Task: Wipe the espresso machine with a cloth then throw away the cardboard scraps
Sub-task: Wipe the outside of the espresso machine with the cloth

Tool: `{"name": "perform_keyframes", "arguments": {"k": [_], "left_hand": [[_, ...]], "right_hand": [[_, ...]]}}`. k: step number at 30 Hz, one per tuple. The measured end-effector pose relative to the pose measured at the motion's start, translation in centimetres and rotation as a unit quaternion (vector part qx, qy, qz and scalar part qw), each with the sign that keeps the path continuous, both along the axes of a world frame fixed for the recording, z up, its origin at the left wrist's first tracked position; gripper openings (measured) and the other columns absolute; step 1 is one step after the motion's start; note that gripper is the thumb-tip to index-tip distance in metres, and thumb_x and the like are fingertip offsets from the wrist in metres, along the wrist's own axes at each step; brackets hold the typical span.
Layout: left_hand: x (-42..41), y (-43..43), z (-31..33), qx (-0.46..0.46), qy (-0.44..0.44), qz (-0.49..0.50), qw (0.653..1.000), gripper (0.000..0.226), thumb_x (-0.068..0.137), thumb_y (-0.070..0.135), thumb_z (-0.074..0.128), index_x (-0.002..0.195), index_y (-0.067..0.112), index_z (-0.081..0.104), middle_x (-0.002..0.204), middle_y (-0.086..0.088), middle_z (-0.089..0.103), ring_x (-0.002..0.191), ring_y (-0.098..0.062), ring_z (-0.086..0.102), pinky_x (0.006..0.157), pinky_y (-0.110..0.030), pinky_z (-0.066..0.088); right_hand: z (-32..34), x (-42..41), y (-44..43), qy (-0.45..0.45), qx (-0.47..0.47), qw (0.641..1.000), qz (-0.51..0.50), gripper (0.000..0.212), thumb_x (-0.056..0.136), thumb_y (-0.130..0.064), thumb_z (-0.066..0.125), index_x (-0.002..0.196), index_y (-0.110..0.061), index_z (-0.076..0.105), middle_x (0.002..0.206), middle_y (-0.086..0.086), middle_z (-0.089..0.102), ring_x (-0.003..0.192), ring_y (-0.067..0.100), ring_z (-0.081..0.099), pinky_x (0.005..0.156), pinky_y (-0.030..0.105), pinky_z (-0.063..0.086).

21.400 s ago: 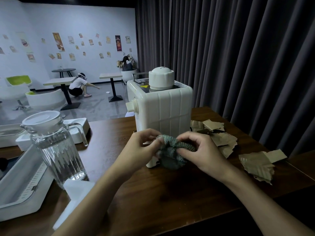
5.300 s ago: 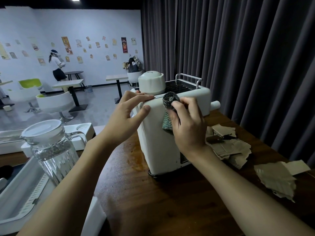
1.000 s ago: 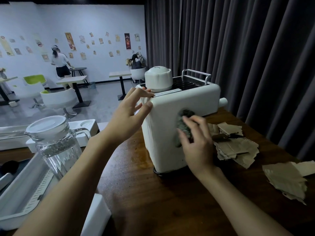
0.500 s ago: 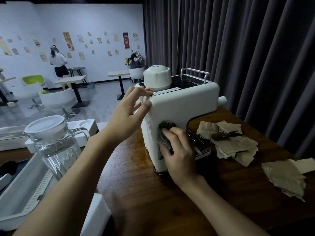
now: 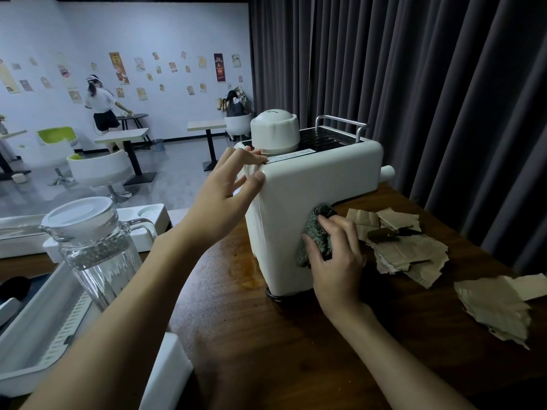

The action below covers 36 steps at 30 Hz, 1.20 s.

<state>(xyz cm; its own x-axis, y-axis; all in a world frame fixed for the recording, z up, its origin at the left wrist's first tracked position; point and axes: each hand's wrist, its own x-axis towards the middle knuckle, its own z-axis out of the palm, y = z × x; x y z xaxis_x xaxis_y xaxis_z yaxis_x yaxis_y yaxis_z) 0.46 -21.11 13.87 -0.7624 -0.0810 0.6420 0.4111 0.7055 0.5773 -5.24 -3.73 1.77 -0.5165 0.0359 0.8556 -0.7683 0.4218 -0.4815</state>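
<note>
Dark wooden desk (image 5: 266, 365): one. Near left on it are one white foam block (image 5: 165, 374) and one long white tray-like unit (image 5: 35, 344), cut by the frame's left edge. Just beyond sits one clear ribbed glass jug (image 5: 94, 255), white lid on, upright.

Two bare hands in view. Right hand (image 5: 334, 261): grip closed on one dark grey-green cloth (image 5: 313, 232). Fingers curl over it and press it against the near face of the espresso machine (image 5: 319, 179), lower right part of that face. Cloth touches the machine and hangs clear of the desk.

Cardboard scraps: two heaps, both on the desk right of the machine.
- Near heap (image 5: 497, 306) is at the frame's right edge, well apart from the machine.
- Far heap (image 5: 411, 250) lies just beside the machine's right side, just past the right hand.
- Pieces per heap cannot be counted because they overlap.

Espresso machine: one, white, upright, mid-desk. On top are one white domed cap (image 5: 273, 131) and one metal rail (image 5: 340, 121). One stub knob (image 5: 387, 173) is on its right side.

Left hand (image 5: 225, 196): grip open, fingers straight and spread. Fingertips are on the machine's top left corner, thumb on the near face.

Far left: one white moulded tray (image 5: 142, 214) behind the jug. Far right: dark curtain (image 5: 414, 84). Far room: one person (image 5: 100, 108) standing at a table.
</note>
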Motion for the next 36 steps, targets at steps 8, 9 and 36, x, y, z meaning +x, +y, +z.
{"name": "perform_keyframes", "arguments": {"k": [8,9,36], "left_hand": [[-0.1,0.1,-0.3,0.014,0.008,-0.011,1.0,0.015,0.105,0.019,0.049,0.117,0.019,0.057,0.132,0.0,0.052,0.126,0.02,0.04,0.107,-0.02,0.039],[0.0,0.1,-0.3,0.01,0.009,-0.009,1.0,0.014,0.105,0.02,0.049,0.117,0.019,0.057,0.131,0.0,0.052,0.125,0.02,0.04,0.107,-0.02,0.039],[1.0,0.8,-0.3,-0.004,-0.002,-0.016,1.0,0.024,0.097,0.033,0.06,0.118,0.034,0.049,0.143,0.006,0.048,0.137,0.01,0.037,0.114,-0.04,0.042]], "right_hand": [[-2.3,3.1,-2.6,0.025,0.083,0.993,0.075,0.039,0.089,-0.017,0.066,0.125,-0.005,0.06,0.126,0.013,0.052,0.118,0.024,0.054,0.101,0.032,0.048],[-2.5,3.2,-2.6,0.033,0.102,0.991,0.078,0.038,0.088,-0.015,0.067,0.125,-0.005,0.061,0.126,0.013,0.053,0.117,0.025,0.055,0.1,0.033,0.05],[-3.9,3.9,-1.9,0.013,0.19,0.979,0.077,0.035,0.078,-0.007,0.076,0.11,-0.01,0.062,0.116,0.009,0.06,0.101,0.025,0.064,0.082,0.035,0.059]]}}
